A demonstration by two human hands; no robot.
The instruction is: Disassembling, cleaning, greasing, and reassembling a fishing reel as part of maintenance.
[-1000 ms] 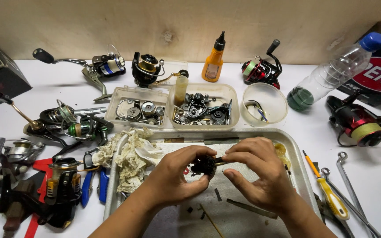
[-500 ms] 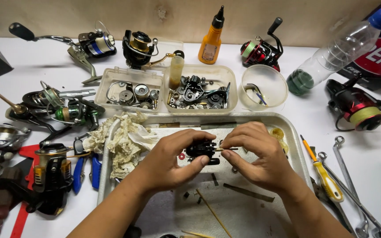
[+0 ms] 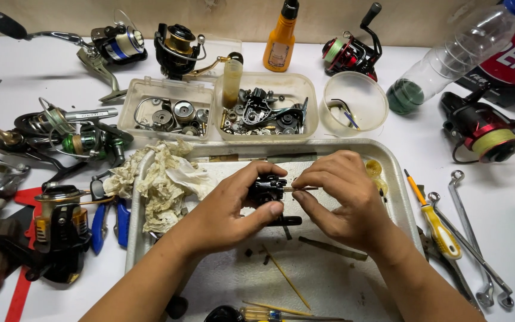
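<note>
My left hand (image 3: 233, 206) grips a small black reel part (image 3: 267, 192) over the metal tray (image 3: 397, 179). My right hand (image 3: 341, 200) pinches a thin metal tool (image 3: 300, 189) whose tip meets the black part's right side. Both hands hover just above the tray's white lining. A crumpled stained rag (image 3: 162, 182) lies at the tray's left end, beside my left wrist. A thin wooden stick (image 3: 287, 279) and a small dark strip (image 3: 332, 248) rest on the lining below my hands.
Two clear boxes of reel parts (image 3: 168, 113) (image 3: 266, 113) and a round clear bowl (image 3: 356, 101) stand behind the tray. Several fishing reels lie around (image 3: 114, 45) (image 3: 484, 134) (image 3: 61, 223). An orange oil bottle (image 3: 281, 39), a plastic bottle (image 3: 448, 62), a yellow screwdriver (image 3: 439, 226) and spanners (image 3: 478, 250) sit nearby.
The view has tilted down, so everything sits higher in the frame. My hands have drawn closer around the black part, and the thin tool now points into it.
</note>
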